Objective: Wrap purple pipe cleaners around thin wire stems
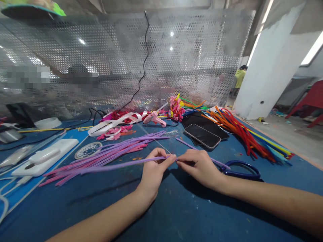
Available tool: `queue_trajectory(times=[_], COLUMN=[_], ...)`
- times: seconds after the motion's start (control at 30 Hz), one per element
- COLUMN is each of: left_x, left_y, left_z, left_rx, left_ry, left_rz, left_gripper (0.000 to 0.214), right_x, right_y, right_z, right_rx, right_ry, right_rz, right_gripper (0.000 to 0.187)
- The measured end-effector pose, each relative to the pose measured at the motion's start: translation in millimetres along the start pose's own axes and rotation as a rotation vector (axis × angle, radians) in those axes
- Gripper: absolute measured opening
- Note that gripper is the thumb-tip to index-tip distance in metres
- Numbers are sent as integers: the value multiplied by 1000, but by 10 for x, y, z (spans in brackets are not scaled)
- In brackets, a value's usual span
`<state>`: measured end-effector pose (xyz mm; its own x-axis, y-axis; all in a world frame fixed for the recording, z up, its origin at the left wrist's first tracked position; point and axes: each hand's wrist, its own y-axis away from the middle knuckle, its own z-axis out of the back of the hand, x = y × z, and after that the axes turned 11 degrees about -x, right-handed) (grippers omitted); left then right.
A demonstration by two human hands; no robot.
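My left hand point(157, 168) is closed, with thumb and forefinger pinching a purple pipe cleaner point(123, 163) whose long free part stretches left over the table. A thin, light wire or stick point(161, 146) runs up and left from that pinch. Fingertips together, my right hand point(199, 166) grips the pipe cleaner's end right beside the left thumb. A twisted purple stem point(186, 144) shows behind the right hand and comes out again near blue-handled scissors point(243, 169); whether it joins the held one is hidden. Purple and pink pipe cleaners point(101, 156) lie in a bundle at left.
Behind my hands are a phone point(203, 135), a pink glue gun point(155, 118), white ribbon point(118, 121) and pink pipe-cleaner flowers point(176, 108). Red, orange and blue stems point(242, 132) lie right. A white power strip point(47, 156) sits left. A perforated metal panel point(161, 60) bounds the table's back.
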<state>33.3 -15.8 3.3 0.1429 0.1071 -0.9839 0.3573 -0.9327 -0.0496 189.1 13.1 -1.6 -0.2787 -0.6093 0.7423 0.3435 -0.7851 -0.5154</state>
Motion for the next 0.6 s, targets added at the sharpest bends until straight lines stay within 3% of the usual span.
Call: queue_trajectory(times=[0.07, 0.23, 0.33, 0.47, 0.6], left_x=[9, -7, -29, -33, 15], left_y=[3, -160, -244, -194, -76], left_z=[8, 88, 126, 117, 59], left_rx=[27, 367, 466, 413, 154], left_ry=[2, 73, 18, -56, -169], left_rz=[28, 193, 181, 126, -1], left_gripper=[29, 32, 28, 25, 24], right_x=[11, -14, -40, -92, -121], right_y=[0, -62, -88, -71, -40], right_z=[8, -8, -23, -38, -55], right_rx=[27, 373, 431, 389, 253], right_ry=[20, -499, -653, -627, -436], right_rz=[8, -398, -482, -527, -463], right_gripper=[20, 29, 29, 27, 24])
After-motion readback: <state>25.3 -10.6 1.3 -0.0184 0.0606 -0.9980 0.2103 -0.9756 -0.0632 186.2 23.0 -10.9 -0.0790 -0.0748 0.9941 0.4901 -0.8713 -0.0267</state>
